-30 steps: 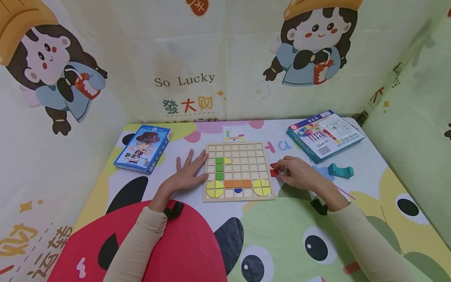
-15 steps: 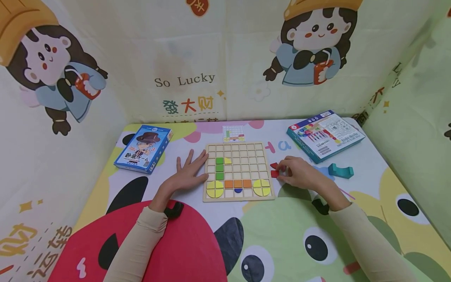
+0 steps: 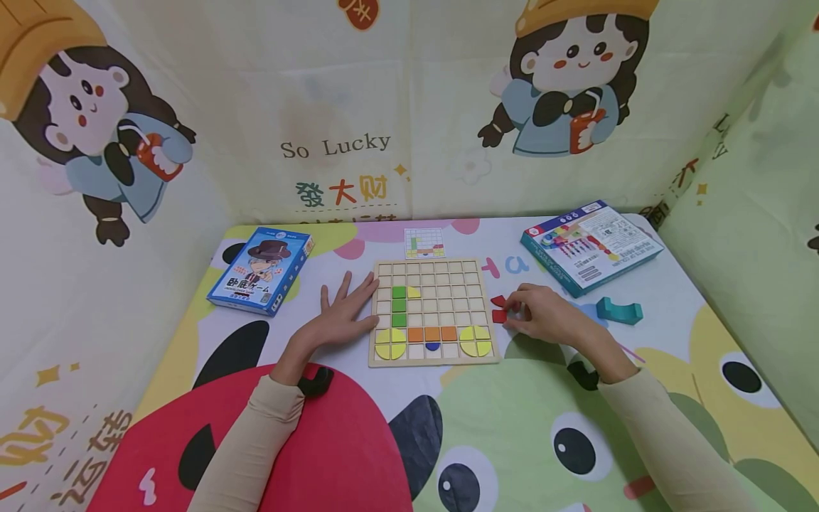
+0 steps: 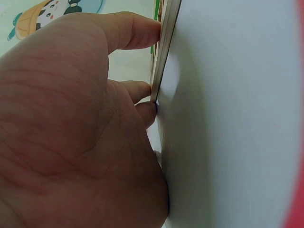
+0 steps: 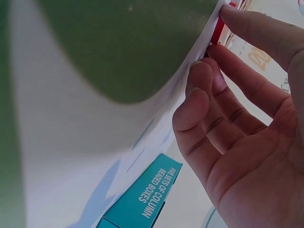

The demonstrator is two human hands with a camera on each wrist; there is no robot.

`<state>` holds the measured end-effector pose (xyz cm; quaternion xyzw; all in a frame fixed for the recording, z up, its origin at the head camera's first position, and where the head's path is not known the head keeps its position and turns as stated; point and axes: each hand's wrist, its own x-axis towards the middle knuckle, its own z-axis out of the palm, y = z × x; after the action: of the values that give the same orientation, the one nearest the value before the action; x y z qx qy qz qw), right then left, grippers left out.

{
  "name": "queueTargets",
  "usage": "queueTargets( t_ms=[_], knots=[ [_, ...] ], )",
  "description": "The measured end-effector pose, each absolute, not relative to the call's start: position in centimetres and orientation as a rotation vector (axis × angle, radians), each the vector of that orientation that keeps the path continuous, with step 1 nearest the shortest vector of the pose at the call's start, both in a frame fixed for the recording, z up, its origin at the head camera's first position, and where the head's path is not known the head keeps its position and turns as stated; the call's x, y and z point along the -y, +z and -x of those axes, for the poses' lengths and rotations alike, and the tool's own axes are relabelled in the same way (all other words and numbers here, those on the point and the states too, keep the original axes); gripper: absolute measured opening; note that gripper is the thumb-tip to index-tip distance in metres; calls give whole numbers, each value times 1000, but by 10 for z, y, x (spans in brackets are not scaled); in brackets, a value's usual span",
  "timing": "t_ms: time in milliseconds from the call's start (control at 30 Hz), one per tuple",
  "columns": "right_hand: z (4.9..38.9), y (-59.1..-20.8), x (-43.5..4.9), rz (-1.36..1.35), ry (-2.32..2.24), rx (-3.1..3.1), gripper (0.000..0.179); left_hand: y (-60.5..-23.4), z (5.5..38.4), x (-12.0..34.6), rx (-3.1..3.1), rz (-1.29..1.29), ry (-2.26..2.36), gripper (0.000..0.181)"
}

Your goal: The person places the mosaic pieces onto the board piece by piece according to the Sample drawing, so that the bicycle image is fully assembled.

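My left hand (image 3: 339,313) lies spread at the left edge of the wooden grid board (image 3: 434,362), thumb and fingertips touching its rim. Green squares (image 3: 399,303), orange squares (image 3: 432,333), yellow quarter-circle tiles (image 3: 390,343) and a blue half-circle tile (image 3: 432,345) sit in its cells. Just right of the board, my right hand (image 3: 544,313) has its thumb and index finger at a red square tile (image 3: 498,316). A red pointed tile (image 3: 498,301) lies just beyond it. In the right wrist view, a red tile (image 5: 218,29) shows between thumb and index finger.
A pattern card (image 3: 424,242) lies behind the board. To the left is a blue card-game box (image 3: 259,270); to the right are a teal-edged box (image 3: 591,247) and a curved teal block (image 3: 618,311). Cartoon-print cloth covers the table and walls.
My right hand and the red tiles have shifted very slightly to the right and toward me. My left hand and the board stay in place.
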<state>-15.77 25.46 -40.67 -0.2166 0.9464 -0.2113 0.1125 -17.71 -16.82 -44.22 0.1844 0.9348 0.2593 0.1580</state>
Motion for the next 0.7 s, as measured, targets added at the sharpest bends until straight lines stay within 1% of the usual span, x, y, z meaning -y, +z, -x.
queueTargets(
  t_ms=[700],
  knots=[
    [156,-406,-254,628,-594,-2792,29,-440,176,167,-2668,-527,747,85]
  ],
)
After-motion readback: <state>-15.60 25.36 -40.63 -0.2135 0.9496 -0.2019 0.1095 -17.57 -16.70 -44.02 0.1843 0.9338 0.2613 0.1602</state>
